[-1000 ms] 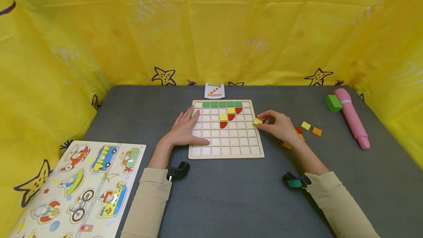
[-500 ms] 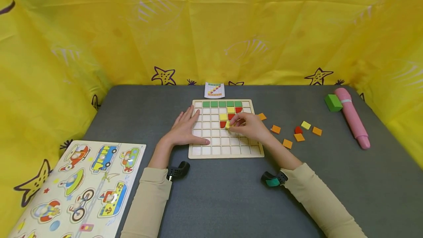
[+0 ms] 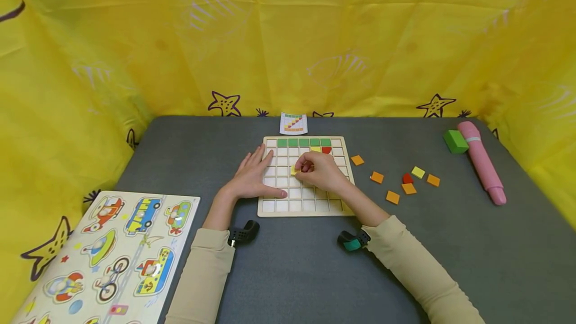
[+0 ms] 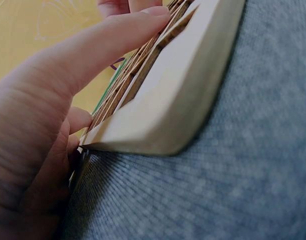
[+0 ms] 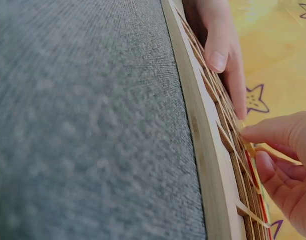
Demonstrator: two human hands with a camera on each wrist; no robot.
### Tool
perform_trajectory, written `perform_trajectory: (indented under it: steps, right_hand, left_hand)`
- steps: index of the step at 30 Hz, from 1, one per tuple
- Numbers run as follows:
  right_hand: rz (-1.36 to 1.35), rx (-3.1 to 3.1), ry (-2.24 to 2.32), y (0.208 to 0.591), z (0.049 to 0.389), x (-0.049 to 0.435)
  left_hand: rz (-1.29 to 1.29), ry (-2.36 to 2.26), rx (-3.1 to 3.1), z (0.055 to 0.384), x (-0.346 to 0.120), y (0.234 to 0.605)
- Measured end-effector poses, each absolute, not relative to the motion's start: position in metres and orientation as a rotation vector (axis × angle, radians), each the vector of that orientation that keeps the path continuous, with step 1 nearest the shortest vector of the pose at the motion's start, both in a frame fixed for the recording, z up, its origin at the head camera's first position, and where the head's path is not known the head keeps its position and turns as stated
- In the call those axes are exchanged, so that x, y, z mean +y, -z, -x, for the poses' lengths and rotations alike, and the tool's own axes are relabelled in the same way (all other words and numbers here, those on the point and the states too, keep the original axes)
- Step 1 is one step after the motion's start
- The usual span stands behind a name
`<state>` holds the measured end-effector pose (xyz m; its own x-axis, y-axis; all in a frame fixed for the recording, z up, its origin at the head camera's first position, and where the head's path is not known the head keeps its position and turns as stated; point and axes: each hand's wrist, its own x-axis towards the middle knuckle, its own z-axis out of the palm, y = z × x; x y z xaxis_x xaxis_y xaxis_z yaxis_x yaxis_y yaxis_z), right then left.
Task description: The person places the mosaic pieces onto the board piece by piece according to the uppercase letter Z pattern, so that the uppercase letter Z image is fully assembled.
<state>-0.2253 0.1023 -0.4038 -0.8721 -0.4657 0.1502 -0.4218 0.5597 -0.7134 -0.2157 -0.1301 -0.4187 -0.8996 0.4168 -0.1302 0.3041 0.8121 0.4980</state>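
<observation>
A wooden grid board lies on the table. My left hand is spread across its left edge, with the thumb lying over the lower cells. Between right thumb and fingers I pinch a yellow tile, held at a cell left of the board's middle. My right hand covers several tiles below the top row; the right wrist view shows its fingertips right at the grid. Green tiles line the top row, and a yellow tile and a red quarter-round tile show beneath them.
Right of the board lie several orange tiles, a red tile and a yellow tile. A pattern card sits behind the board. Farther right are a green block and a pink cylinder. A vehicle puzzle occupies the front left.
My right hand has carried the yellow tile leftward from the board's right edge onto the grid, uncovering loose tiles on the table. The left hand stays put.
</observation>
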Motion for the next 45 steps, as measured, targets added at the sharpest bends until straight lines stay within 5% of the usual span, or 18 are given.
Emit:
perform_trajectory:
  steps: [21, 45]
  right_hand:
    - [0.717, 2.775, 1.232, 0.401, 0.214, 0.126]
    - [0.468, 3.05, 0.975, 0.396, 0.183, 0.263]
  left_hand:
    - [-0.558, -0.684, 2.756, 0.217, -0.124, 0.42]
    - [-0.517, -0.675, 2.753, 0.216, -0.127, 0.418]
